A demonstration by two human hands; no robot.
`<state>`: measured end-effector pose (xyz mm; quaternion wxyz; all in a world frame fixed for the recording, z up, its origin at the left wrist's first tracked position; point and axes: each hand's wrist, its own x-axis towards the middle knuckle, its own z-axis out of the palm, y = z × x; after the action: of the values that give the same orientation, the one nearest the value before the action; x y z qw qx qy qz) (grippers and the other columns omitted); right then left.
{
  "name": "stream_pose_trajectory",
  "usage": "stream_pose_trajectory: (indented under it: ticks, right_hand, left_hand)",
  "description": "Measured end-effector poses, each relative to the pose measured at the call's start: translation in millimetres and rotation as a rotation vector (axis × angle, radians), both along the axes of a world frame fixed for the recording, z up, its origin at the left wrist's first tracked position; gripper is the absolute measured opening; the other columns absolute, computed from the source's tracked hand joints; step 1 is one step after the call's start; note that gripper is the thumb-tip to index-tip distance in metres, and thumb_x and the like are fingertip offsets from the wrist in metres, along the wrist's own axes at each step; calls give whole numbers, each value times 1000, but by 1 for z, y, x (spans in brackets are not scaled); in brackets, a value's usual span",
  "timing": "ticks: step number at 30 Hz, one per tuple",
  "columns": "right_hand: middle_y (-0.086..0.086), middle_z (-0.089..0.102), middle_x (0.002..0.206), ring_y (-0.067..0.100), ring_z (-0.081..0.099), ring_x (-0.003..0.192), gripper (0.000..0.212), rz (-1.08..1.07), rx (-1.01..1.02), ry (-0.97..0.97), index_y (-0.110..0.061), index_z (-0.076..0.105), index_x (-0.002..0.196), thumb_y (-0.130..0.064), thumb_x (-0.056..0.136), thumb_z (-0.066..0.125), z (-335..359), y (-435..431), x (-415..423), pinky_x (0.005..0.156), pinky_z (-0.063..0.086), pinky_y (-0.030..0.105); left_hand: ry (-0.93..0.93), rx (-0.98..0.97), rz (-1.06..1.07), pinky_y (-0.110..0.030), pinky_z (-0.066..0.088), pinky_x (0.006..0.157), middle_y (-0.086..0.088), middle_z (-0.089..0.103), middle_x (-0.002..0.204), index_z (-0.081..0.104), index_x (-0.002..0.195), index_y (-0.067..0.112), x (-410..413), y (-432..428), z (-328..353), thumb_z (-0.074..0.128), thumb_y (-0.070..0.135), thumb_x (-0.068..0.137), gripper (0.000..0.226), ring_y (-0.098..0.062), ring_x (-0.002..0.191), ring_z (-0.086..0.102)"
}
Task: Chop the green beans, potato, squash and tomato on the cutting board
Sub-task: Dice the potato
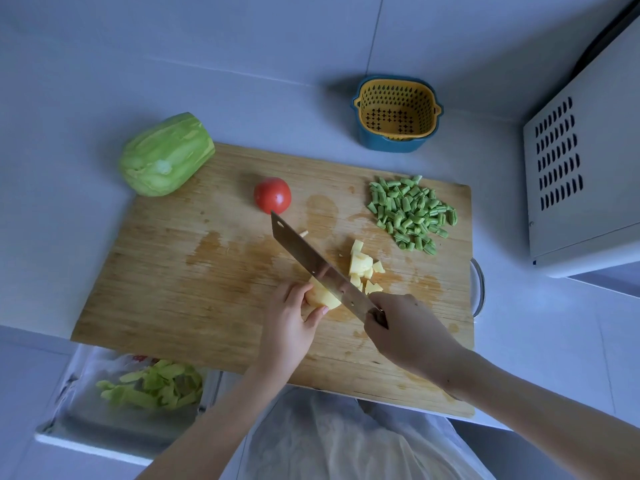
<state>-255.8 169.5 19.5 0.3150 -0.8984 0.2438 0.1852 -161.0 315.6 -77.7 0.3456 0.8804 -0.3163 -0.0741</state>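
On the wooden cutting board (pixel 180 271), my left hand (pixel 291 323) holds a peeled potato piece (pixel 323 298) with curled fingers. My right hand (pixel 401 327) grips the handle of a cleaver (pixel 311 265), whose blade rests against the potato's right side. Cut potato chunks (pixel 362 268) lie just right of the blade. A pile of chopped green beans (pixel 410 213) sits at the board's far right. A whole red tomato (pixel 272 195) stands past the blade tip. The peeled pale-green squash (pixel 166 154) lies at the board's far left corner.
A yellow colander inside a blue bowl (pixel 396 112) stands behind the board. A white appliance with vent slots (pixel 581 181) fills the right side. A bin with green peelings (pixel 152 384) sits below the counter at the left. A glass rim (pixel 479 289) shows at the board's right edge.
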Motion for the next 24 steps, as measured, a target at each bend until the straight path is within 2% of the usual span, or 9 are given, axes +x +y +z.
stream_pose_trajectory:
  ticks: [7, 11, 15, 20, 22, 24]
  right_hand:
    - [-2, 52, 64, 12, 46, 53, 19, 51, -28, 59, -17, 52, 75, -17, 90, 39, -5, 0, 10, 45, 33, 22]
    - [-2, 51, 65, 12, 46, 55, 17, 59, -41, 81, -16, 52, 79, -15, 90, 38, -21, 5, 24, 46, 34, 24]
    - [0, 54, 67, 15, 51, 59, 17, 42, -28, 73, -16, 52, 82, -13, 90, 38, -34, 14, 27, 50, 42, 28]
    - [-2, 51, 49, 9, 46, 32, 35, -53, 295, 172, -36, 45, 70, -6, 85, 39, -18, 2, 38, 35, 38, 19]
    - [-1, 45, 42, 11, 39, 29, 35, -122, 442, 270, -35, 47, 72, -3, 84, 40, -10, -1, 44, 35, 36, 19]
    - [1, 41, 42, 12, 36, 31, 27, -170, 539, 346, -26, 51, 76, -1, 84, 43, 0, -5, 50, 37, 34, 19]
  left_hand:
    - [-72, -23, 19, -29, 55, 67, -12, 64, 85, 69, 86, -2, -1, -1, -5, 86, 14, 61, 34, -23, 74, 63]
    - [-115, -34, 17, -28, 54, 66, -12, 65, 82, 70, 83, -2, -3, 0, -7, 88, 13, 59, 34, -24, 74, 63]
    - [-115, -36, 25, -27, 55, 67, -12, 65, 84, 70, 83, -2, -4, 1, -6, 88, 14, 60, 33, -23, 75, 64]
    - [-126, -29, 32, -27, 55, 66, -12, 65, 84, 70, 84, -1, -4, 0, -5, 89, 15, 57, 36, -24, 75, 64]
    - [-127, -34, 36, -27, 54, 66, -12, 65, 84, 70, 84, -1, -4, 1, -6, 89, 16, 58, 37, -24, 75, 64]
    - [-132, -34, 43, -27, 53, 68, -12, 65, 84, 69, 85, -1, -5, 1, -6, 89, 17, 57, 38, -24, 76, 64]
